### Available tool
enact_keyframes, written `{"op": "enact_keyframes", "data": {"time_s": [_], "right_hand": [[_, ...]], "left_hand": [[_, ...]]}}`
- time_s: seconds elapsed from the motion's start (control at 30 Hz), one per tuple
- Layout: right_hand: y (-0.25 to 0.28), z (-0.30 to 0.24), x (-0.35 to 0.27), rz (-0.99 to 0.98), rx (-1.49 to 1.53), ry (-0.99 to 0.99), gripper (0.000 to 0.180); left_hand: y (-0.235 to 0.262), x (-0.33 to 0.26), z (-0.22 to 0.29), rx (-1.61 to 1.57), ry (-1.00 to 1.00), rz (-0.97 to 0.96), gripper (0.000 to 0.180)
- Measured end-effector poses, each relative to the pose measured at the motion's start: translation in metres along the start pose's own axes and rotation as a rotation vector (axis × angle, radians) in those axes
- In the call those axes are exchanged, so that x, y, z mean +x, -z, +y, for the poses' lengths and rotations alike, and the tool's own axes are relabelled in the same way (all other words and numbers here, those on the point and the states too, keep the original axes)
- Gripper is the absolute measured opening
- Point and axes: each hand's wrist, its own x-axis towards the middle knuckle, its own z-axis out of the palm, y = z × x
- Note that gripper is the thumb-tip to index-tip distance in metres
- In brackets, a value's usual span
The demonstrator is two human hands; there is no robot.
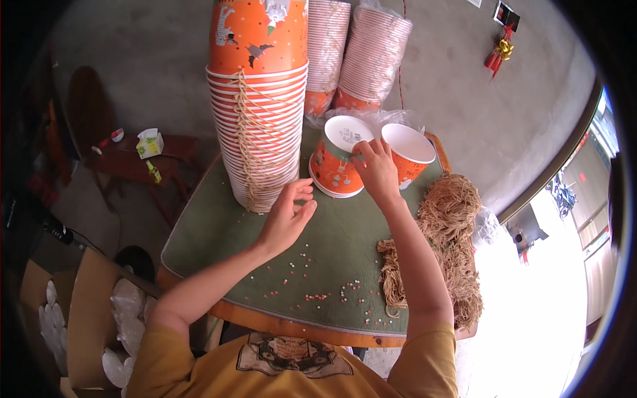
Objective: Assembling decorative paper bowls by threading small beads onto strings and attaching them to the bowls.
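Observation:
A tall stack of nested orange paper buckets (pixel 259 126) with white rims stands upside down at the left of the table, beige cords hanging down its side. Beside its lower part is my left hand (pixel 290 215), fingers apart and holding nothing visible. In the middle, an orange paper bucket (pixel 342 174) rests upside down, its white base uppermost. My right hand (pixel 378 171) is at this base's right edge, with curled fingers; what is between the fingertips is hidden. Just right of that hand, another paper bucket (pixel 410 147) stands with its open mouth up.
Bundles of beige cord (pixel 450 212) lie along the right edge of the green-topped table (pixel 219 229). Small white and orange beads (pixel 325 296) are scattered near its front. Plastic-wrapped bucket stacks (pixel 373 56) stand at the back. Cardboard boxes (pixel 93 312) sit at lower left.

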Motion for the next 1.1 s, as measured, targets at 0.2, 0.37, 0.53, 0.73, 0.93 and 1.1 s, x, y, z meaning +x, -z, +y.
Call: {"op": "enact_keyframes", "data": {"time_s": [0.2,0.37,0.53,0.73,0.93,1.1], "right_hand": [[0.027,0.011,-0.029,0.025,0.302,-0.095,0.016],[0.052,0.026,-0.062,0.089,0.516,-0.251,0.014],[0.064,0.044,-0.100,0.158,0.633,-0.437,0.013],[0.083,0.058,-0.122,0.326,0.849,-0.521,0.009],[0.100,0.079,-0.151,0.353,0.995,-0.525,0.004],[0.094,0.048,-0.138,0.312,0.895,-0.423,0.004]], "left_hand": [[-0.022,0.019,-0.065,-0.516,0.602,0.023,0.042],[-0.033,0.032,-0.067,-0.755,0.522,-0.082,0.013],[-0.044,0.050,-0.043,-0.627,0.443,-0.125,0.014],[-0.032,0.064,-0.057,-0.678,0.519,0.009,0.013],[-0.059,0.055,-0.039,-0.607,0.424,-0.023,0.033],[-0.084,0.051,-0.035,-0.595,0.370,-0.160,0.035]]}}
